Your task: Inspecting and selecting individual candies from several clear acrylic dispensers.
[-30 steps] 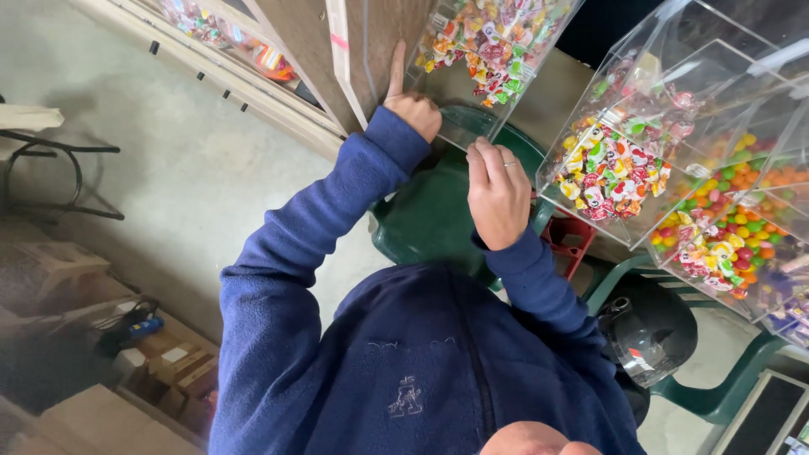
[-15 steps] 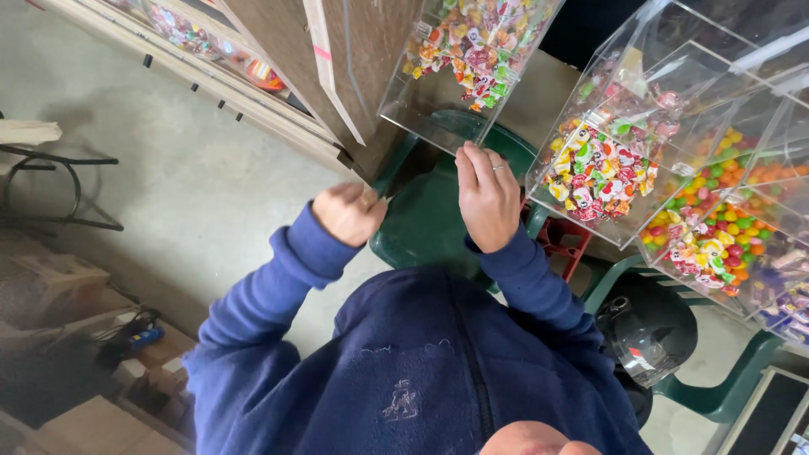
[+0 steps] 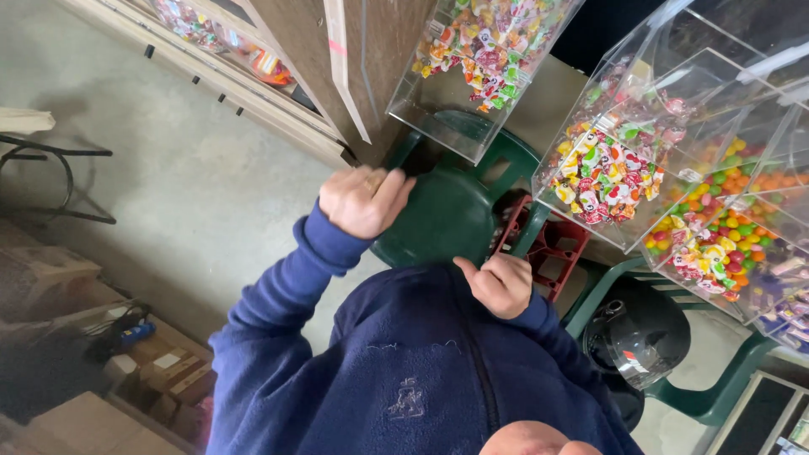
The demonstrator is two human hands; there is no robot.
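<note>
My left hand (image 3: 362, 202) is curled into a fist in the air above a green plastic chair (image 3: 451, 215), with nothing clearly showing in it. Close to the chest of my blue fleece jacket (image 3: 396, 379), my right hand (image 3: 501, 285) has its fingers folded and thumb out. Above both hands hangs a clear bin of wrapped sweets (image 3: 484, 50). A second clear bin of wrapped sweets (image 3: 602, 168) and one of round coloured sweets (image 3: 708, 236) stand to the right. Neither hand touches a bin.
A wooden cabinet panel (image 3: 371, 59) rises at the top centre. A red crate (image 3: 552, 248) sits beside the chair, and a dark helmet (image 3: 632, 337) lies on another green chair (image 3: 716, 396). Cardboard boxes (image 3: 160, 371) are at the lower left, with a metal frame (image 3: 50, 168) at the left.
My left hand came down off the wooden panel and closed into a fist. My right hand drew back from the bin's edge toward my chest.
</note>
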